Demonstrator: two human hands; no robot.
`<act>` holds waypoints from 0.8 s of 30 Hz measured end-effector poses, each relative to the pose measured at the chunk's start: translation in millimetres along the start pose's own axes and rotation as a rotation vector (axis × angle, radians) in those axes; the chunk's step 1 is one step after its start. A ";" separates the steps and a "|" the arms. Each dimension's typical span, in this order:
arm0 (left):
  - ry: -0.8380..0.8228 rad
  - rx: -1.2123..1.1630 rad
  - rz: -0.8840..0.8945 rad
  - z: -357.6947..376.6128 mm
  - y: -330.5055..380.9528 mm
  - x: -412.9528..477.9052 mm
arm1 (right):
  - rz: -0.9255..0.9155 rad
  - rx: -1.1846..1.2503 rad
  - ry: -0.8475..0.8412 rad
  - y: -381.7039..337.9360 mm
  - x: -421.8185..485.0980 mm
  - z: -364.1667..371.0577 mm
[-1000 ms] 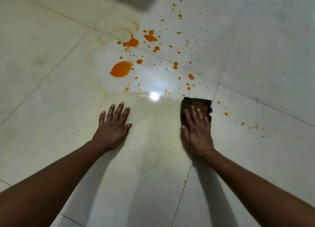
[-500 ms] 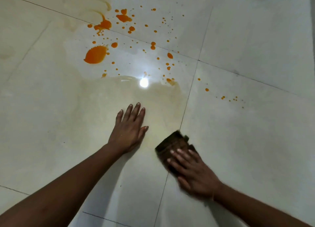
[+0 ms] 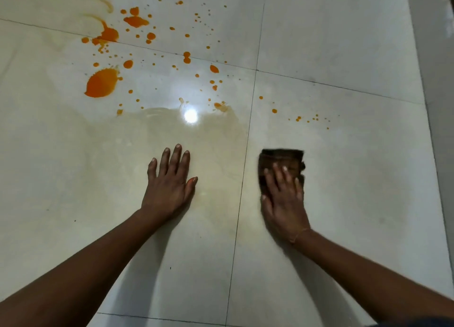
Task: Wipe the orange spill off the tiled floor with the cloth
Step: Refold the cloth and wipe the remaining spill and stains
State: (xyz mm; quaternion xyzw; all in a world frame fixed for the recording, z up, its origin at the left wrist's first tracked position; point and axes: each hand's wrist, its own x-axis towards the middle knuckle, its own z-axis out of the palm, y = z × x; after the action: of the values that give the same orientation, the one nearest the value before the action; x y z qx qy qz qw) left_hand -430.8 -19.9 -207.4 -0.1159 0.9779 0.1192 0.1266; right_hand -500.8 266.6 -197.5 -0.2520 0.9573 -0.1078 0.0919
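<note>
Floor: pale glossy tiled floor; dark grout lines cross just right of centre, far of the hands.
Spill: orange spill on the far-left tiles. Biggest puddle far left, a second blotch farther off, and many small drops scattered between them and to the right.
Stray drops: a thin line of orange specks on the right tile, far of the cloth and apart from it.
Smear: yellowish wet film on the near-left tile, between the puddles and the left hand; its far edge is ragged.
Glare: bright lamp reflection on the film's far edge.
Cloth: dark brown folded cloth, flat on the right tile just right of the grout line and well near of the puddles. Far edge slightly blurred.
Right hand: right hand lies palm down on the cloth's near half, fingers straight and spread, pressing rather than gripping.
Wrist: thin band on the right wrist.
Left hand: left hand flat on the smeared tile left of the grout line, fingers extended and close together, holding nothing.
Far right: grey strip along the frame edge; cannot tell what it is.
</note>
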 end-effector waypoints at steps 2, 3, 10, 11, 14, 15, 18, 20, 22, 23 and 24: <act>-0.006 -0.004 -0.002 -0.1 -1.6 -1.5 | -0.413 -0.095 -0.107 -3.2 -49.3 8.1; -0.009 -0.007 0.002 0.5 -2.6 -1.9 | -0.558 -0.116 -0.173 8.3 -55.0 5.7; -0.119 -0.018 -0.056 -17.3 15.5 6.6 | -0.045 -0.077 -0.001 6.4 54.0 -1.8; -0.120 -0.012 -0.055 -20.1 17.8 7.1 | -0.118 -0.089 -0.030 7.0 37.4 1.6; -0.060 0.031 0.060 -33.6 46.2 14.0 | -0.230 -0.063 -0.070 49.4 1.4 -9.5; -0.082 0.017 0.096 -36.2 60.5 20.5 | -0.143 -0.053 -0.022 68.8 9.1 -13.0; -0.190 -0.007 0.068 -37.8 96.1 44.9 | 0.339 -0.021 0.107 98.2 76.3 -27.7; -0.248 -0.011 0.004 -36.0 110.8 61.7 | 0.549 -0.002 0.171 92.2 129.5 -30.4; -0.281 -0.007 -0.051 -30.7 116.5 69.0 | 0.439 -0.025 0.184 61.7 156.4 -24.2; -0.281 -0.004 -0.068 -28.6 118.4 70.0 | 0.261 -0.041 0.156 46.5 156.0 -18.4; -0.275 -0.003 -0.077 -27.5 118.1 67.6 | 0.084 -0.055 0.087 33.9 141.7 -12.9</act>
State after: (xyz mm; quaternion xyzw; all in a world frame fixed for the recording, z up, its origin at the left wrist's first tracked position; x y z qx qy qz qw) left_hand -530.8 71.2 -176.0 -0.1361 0.9460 0.1303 0.2636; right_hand -640.8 226.2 -210.9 -0.2093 0.9727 -0.0885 0.0479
